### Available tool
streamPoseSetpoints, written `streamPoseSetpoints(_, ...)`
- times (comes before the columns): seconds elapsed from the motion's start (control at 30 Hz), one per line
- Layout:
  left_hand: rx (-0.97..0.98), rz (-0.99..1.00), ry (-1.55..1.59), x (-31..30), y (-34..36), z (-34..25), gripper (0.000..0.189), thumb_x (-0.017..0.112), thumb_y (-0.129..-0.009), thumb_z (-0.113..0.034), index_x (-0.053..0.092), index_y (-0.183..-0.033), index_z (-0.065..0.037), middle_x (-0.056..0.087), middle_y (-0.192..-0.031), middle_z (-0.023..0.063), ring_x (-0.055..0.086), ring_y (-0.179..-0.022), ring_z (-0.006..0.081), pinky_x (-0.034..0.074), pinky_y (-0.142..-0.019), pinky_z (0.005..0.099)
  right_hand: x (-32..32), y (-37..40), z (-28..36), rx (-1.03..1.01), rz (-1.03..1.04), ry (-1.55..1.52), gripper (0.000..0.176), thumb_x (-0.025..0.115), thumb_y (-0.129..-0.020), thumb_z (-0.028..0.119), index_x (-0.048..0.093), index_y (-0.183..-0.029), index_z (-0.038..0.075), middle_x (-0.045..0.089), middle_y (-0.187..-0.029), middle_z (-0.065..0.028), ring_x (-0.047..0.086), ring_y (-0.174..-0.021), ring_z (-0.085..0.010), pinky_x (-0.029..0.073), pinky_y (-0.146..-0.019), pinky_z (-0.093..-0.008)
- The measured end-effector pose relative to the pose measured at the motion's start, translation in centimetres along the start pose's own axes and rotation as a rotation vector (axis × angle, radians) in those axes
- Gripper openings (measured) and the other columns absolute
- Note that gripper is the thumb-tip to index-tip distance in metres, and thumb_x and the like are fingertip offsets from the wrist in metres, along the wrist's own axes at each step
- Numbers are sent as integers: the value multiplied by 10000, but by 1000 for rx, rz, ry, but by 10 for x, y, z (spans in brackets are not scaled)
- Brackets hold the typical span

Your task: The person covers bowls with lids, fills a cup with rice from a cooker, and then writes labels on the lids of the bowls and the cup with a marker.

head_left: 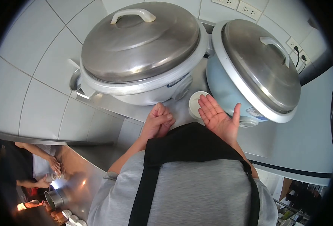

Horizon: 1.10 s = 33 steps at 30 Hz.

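My left hand (159, 119) is closed in a loose fist in front of the large white rice cooker (147, 98), with nothing showing in it. My right hand (221, 119) is palm up with its fingers stretched out and the thumb apart, and nothing lies on it. Just behind its fingertips stands a small white bowl (194, 101). The pale blue rice cooker (221, 84) is beyond my right hand. Both cookers have their steel lids on: one lid (144, 45) at left, another lid (255, 64) at right.
The cookers stand on a steel counter (181, 116) against a tiled wall (42, 75). A metal holder (75, 81) hangs left of the white cooker. Wall sockets (249, 10) are behind. At lower left, another person's hands (53, 165) hold a container near a metal pot (54, 199).
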State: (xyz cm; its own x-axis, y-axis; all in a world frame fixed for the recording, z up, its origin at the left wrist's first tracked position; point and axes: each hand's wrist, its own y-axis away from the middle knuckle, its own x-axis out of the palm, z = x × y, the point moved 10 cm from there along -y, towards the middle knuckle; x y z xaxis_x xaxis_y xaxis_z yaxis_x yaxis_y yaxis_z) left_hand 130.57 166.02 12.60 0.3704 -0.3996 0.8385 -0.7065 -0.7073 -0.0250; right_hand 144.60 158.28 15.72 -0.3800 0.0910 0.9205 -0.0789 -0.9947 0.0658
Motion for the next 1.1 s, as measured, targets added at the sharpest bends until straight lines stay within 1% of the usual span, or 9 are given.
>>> streamPoseSetpoints(0.1,14,-18,9,1,2,-2,321,552,-814,83,354,-725,-153,362,-684,-35,353,-598,89,294,-580,262,0,4,-2,1,4,11,1008,267,-834,776,274,-1417,-46,303,-1475,-201,287,-1379,-265,208,-1142,-375)
streamPoseSetpoints(0.2,9,-3,26,-1,5,-2,317,553,-804,86,359,-723,-152,370,-673,-37,377,-603,83,411,-688,287,-2,9,-5,6,8,23,1015,258,-830,782,270,-1419,-44,305,-1473,-203,289,-1379,-265,212,-1141,-377)
streamPoseSetpoints(0.3,17,14,50,5,9,1,318,555,-793,88,361,-723,-153,378,-661,-43,409,-610,78,445,-927,393,-5,17,-8,5,-8,33,1024,245,-825,791,267,-1422,-41,307,-1472,-204,292,-1377,-265,215,-1140,-379)
streamPoseSetpoints(0.4,-50,46,68,11,11,11,321,540,-819,109,369,-732,-148,390,-670,-47,409,-598,74,333,-1079,467,-6,26,-7,-4,-20,31,1028,234,-823,795,263,-1425,-37,308,-1471,-203,294,-1376,-263,214,-1140,-379)
streamPoseSetpoints(0.6,-68,38,58,22,13,20,280,566,-832,34,389,-738,-162,472,-725,-40,561,-1083,225,325,-1070,498,-11,45,-3,-54,-34,17,1015,228,-830,788,259,-1428,-32,302,-1475,-203,293,-1377,-260,211,-1141,-377)
streamPoseSetpoints(0.7,-79,78,31,18,12,25,261,575,-849,4,403,-748,-164,468,-723,-42,408,-1300,321,312,-1071,504,-12,53,-1,-67,-33,21,1005,221,-836,782,263,-1428,-30,300,-1476,-202,293,-1377,-258,213,-1141,-376)
streamPoseSetpoints(0.8,-78,139,43,21,12,27,244,594,-861,-41,419,-750,-168,581,-920,-8,381,-1318,333,308,-1069,500,-12,56,0,-73,-36,29,997,210,-842,777,267,-1427,-28,306,-1473,-203,300,-1375,-256,218,-1139,-374)
streamPoseSetpoints(1.0,-116,85,19,25,13,31,206,621,-878,-132,465,-753,-182,249,-1523,119,299,-1370,337,297,-1073,484,-13,59,2,-81,-26,25,989,199,-848,771,271,-1426,-28,318,-1466,-208,309,-1371,-259,224,-1138,-372)
streamPoseSetpoints(1.1,-107,77,13,29,13,30,225,624,-866,-113,458,-730,-181,267,-1514,122,291,-1374,340,301,-1071,480,-14,60,4,-90,-23,15,984,202,-851,767,272,-1425,-29,316,-1466,-210,307,-1372,-260,222,-1138,-374)
